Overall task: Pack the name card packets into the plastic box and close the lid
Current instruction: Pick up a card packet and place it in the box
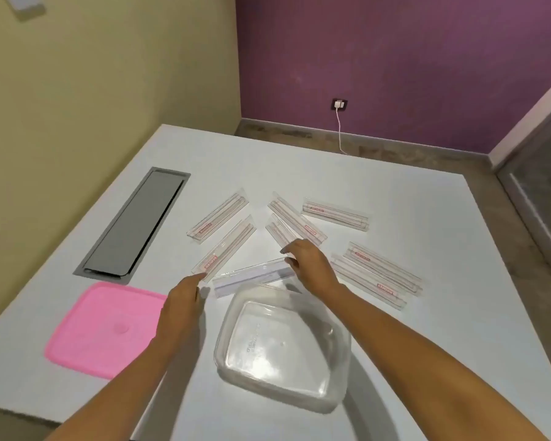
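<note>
One clear name card packet lies flat on the white table, just beyond the far rim of the empty plastic box. The right hand pinches its right end between thumb and fingers; the left hand reaches toward its left end, fingers loosely extended, holding nothing. Seven other packets lie scattered toward the far edge. The pink lid rests near the left edge.

White table holds packets, box (clear), pink lid
</note>
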The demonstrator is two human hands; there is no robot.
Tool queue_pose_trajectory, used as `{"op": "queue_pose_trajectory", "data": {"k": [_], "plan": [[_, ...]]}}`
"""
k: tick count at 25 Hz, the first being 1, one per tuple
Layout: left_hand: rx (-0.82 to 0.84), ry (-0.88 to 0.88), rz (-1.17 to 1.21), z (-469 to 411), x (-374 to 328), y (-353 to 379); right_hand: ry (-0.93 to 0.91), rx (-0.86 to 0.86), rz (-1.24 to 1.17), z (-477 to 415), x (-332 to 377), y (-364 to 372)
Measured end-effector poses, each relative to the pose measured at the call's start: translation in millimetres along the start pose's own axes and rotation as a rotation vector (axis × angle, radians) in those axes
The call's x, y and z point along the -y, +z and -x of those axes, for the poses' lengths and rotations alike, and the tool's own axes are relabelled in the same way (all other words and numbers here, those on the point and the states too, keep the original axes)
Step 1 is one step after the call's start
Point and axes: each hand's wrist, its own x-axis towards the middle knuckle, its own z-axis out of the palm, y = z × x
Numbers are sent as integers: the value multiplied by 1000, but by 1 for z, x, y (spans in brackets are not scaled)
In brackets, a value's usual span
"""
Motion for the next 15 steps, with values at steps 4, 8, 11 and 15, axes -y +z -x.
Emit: {"op": "queue_pose_trajectory", "data": {"k": [4,8,11,15], "plan": [[-26,-139,39,-6,7,12,-67,216,59,-24,-17,17],[-37,-224,67,-16,12,20,-72,334,79,-39,-21,39],[-5,-295,139,-26,13,23,-90,384,69,-47,-19,48],[10,-454,246,-33,10,28,-135,380,129,-49,-14,55]]}}
